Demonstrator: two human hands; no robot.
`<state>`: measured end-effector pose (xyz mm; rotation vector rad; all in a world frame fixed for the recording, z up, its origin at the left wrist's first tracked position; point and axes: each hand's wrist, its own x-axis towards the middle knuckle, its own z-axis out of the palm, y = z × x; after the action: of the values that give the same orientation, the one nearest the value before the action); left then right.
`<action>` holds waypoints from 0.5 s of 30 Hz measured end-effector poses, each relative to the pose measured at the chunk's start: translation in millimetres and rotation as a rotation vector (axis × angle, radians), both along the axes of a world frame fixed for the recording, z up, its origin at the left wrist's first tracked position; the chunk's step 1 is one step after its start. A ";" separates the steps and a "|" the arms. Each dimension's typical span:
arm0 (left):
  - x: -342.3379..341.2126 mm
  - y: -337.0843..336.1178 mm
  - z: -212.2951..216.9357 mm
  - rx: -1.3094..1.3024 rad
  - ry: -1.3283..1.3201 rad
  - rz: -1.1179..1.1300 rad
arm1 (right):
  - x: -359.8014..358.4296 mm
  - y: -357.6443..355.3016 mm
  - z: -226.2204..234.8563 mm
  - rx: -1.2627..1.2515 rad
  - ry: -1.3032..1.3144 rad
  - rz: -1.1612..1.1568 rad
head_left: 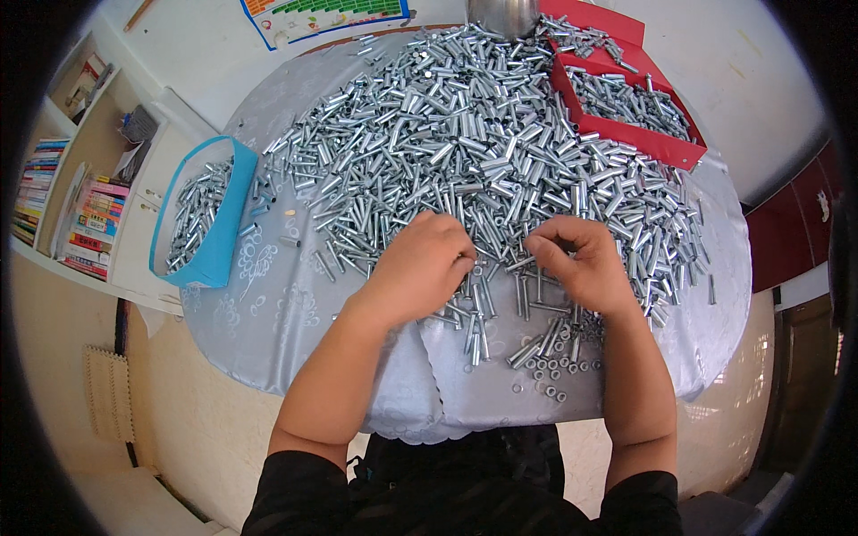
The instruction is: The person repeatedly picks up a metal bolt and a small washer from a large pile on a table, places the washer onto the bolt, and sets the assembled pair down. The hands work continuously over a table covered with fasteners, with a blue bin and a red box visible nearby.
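A big heap of silvery metal bolts and sleeves (447, 152) spreads over the round table. At the heap's near edge, my left hand (422, 268) is closed with its fingers curled under. What it holds, if anything, is hidden behind the hand. To its right, my right hand (581, 263) pinches thumb and forefinger together just above the bolts. Metal pieces lie right by its fingertips, and I cannot make out which one is gripped. Several loose bolts (477, 338) lie between and below the hands. Small nuts and washers (554, 366) are scattered beside my right forearm.
A blue fabric bin (237, 214) with metal sleeves stands at the left. At the far right sits an open red box (643, 147) full of bolts, near a metal pot (503, 16). A silvery patterned cloth (286, 330) covers the table. Bookshelves (98, 179) are farther left.
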<state>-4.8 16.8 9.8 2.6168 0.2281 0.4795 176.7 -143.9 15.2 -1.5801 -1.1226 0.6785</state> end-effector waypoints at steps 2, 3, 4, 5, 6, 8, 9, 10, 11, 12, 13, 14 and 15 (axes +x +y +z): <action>1.5 4.9 -1.3 -0.172 -0.061 0.089 | -4.1 3.0 -1.0 0.002 -0.087 -0.006; 1.5 6.4 -2.2 -0.258 -0.092 0.134 | -4.9 3.9 -1.4 0.037 -0.162 0.075; 1.5 6.1 -2.3 -0.391 -0.132 0.187 | -5.1 4.6 -1.1 0.072 -0.238 0.156; 1.8 5.4 -2.5 -0.525 -0.174 0.240 | -5.6 5.1 -0.6 0.108 -0.314 0.237; 2.4 4.7 -2.9 -0.658 -0.215 0.293 | -9.2 5.1 0.0 0.118 -0.348 0.298; 5.8 5.5 -5.5 -0.766 -0.380 0.300 | -22.6 3.5 0.0 0.137 -0.413 0.416; 6.3 4.6 -3.0 -0.820 -0.430 0.311 | -27.6 3.0 0.4 0.074 -0.453 0.476; 5.9 4.5 -1.5 -0.872 -0.479 0.324 | -32.8 3.1 1.8 0.032 -0.538 0.480; 6.2 8.7 -6.1 -0.864 -0.486 0.330 | -37.5 3.1 3.5 -0.010 -0.623 0.483; 5.5 8.4 -5.4 -0.916 -0.502 0.327 | -40.2 2.8 3.8 -0.053 -0.708 0.485; 5.7 7.4 -3.0 -0.967 -0.521 0.320 | -40.3 1.9 3.8 -0.058 -0.718 0.473; 6.0 6.6 -1.5 -1.018 -0.539 0.313 | -40.2 1.2 3.5 -0.064 -0.728 0.461; 6.5 5.7 -1.3 -1.050 -0.553 0.317 | -39.7 0.7 3.3 -0.069 -0.737 0.450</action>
<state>1.7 22.4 8.6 1.3741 0.5327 0.8696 137.0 -143.2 18.6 -1.6992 -2.0568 0.4148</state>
